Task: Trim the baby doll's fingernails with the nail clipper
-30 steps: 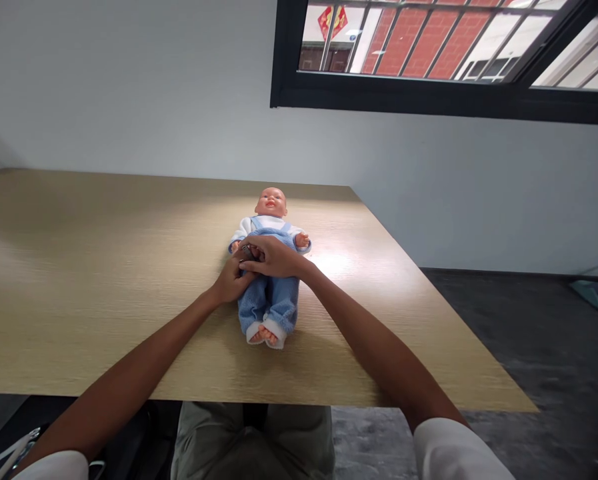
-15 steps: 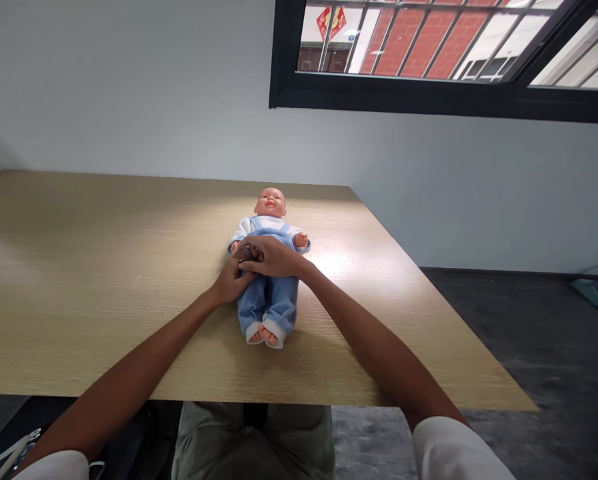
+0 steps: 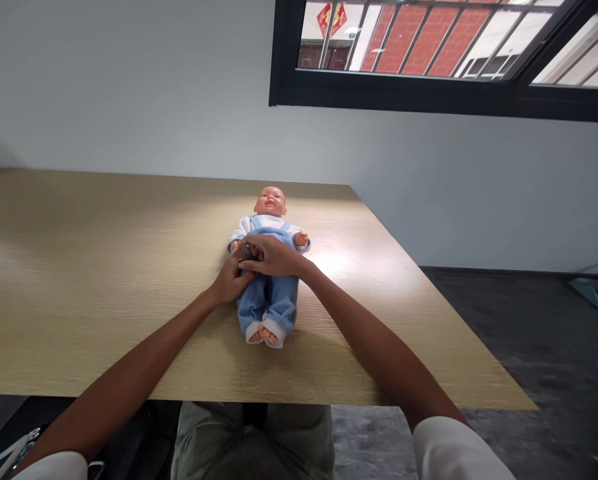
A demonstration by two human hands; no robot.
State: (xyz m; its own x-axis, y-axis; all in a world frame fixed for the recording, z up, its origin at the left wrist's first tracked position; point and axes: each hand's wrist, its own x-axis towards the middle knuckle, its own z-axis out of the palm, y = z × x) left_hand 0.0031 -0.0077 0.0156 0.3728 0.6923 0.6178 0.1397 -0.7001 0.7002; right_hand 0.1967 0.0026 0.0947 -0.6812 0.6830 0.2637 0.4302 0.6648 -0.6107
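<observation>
A baby doll in blue dungarees and a white top lies on its back, head toward the wall and bare feet toward me. Over its waist my two hands meet. My left hand comes in from the left, fingers bent at the doll's side and partly covered. Reaching across the belly, my right hand has its fingers curled down against my left fingers. Between them shows a small grey, shiny piece, too small to name. What the fingertips hold is hidden.
The doll rests on a light wooden table, whose right edge slants toward me. A grey wall and a dark-framed barred window stand behind. My lap is below the front edge, with a black bag-like thing at lower left.
</observation>
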